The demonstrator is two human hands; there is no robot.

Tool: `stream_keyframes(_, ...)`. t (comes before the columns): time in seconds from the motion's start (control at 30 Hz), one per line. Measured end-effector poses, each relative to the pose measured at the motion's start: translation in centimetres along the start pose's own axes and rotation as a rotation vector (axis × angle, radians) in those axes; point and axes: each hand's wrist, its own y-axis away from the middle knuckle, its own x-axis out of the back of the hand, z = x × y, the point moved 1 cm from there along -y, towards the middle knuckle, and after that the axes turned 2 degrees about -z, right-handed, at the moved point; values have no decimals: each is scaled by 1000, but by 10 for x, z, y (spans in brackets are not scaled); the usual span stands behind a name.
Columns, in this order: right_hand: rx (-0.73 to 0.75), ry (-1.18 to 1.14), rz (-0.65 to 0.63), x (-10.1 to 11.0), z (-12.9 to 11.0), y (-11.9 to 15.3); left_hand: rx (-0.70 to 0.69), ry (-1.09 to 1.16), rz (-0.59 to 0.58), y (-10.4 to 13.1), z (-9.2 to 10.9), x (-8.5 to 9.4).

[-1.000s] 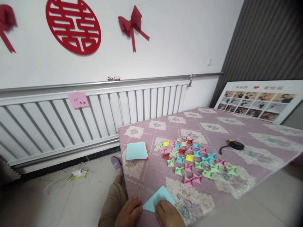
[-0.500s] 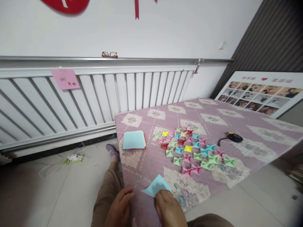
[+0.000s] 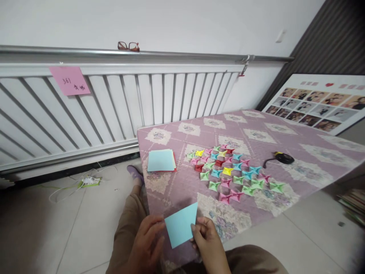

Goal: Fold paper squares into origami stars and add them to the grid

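Observation:
A light blue sheet of paper (image 3: 181, 225) is held up over the near corner of the table. My right hand (image 3: 207, 238) pinches its right edge, thumb on top and fingers curled behind. My left hand (image 3: 149, 238) is beside the sheet's left edge, thumb and fingers apart; whether the fingertips touch the paper I cannot tell. Farther back on the left lies a stack of paper sheets (image 3: 160, 160), light blue on top with cream and red edges showing. Many small folded paper pieces (image 3: 227, 171) in pink, green, blue, yellow and red stand grouped right of the stack.
A patterned purple tablecloth (image 3: 173, 190) covers the table. On it, to the right, sits a black coiled item (image 3: 283, 158). A white radiator (image 3: 159, 95) runs behind, with glasses (image 3: 128, 46) on its pipe. A power strip (image 3: 90, 182) with cables lies on the floor at left.
The blue sheet has been lifted and turned to face me, now pinched at its right edge by my right hand. My left hand has come closer to it. The view has tilted down.

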Motion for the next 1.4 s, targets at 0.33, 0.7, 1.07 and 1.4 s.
stream_keyframes(0.33, 233, 444, 65, 3, -6, 9, -90, -202, -304, -5, 21, -48)
stream_keyframes(0.7, 369, 1072, 20, 12, 1, 9, -43, -161, -368, -13, 24, -51)
stream_keyframes(1.07, 671, 1025, -112, 9, 2, 22, -37, -123, -438, -21, 10, -44)
stream_keyframes(1.4, 695, 935, -35, 10, 12, 22, 154, -36, -443, -40, -3, -27)
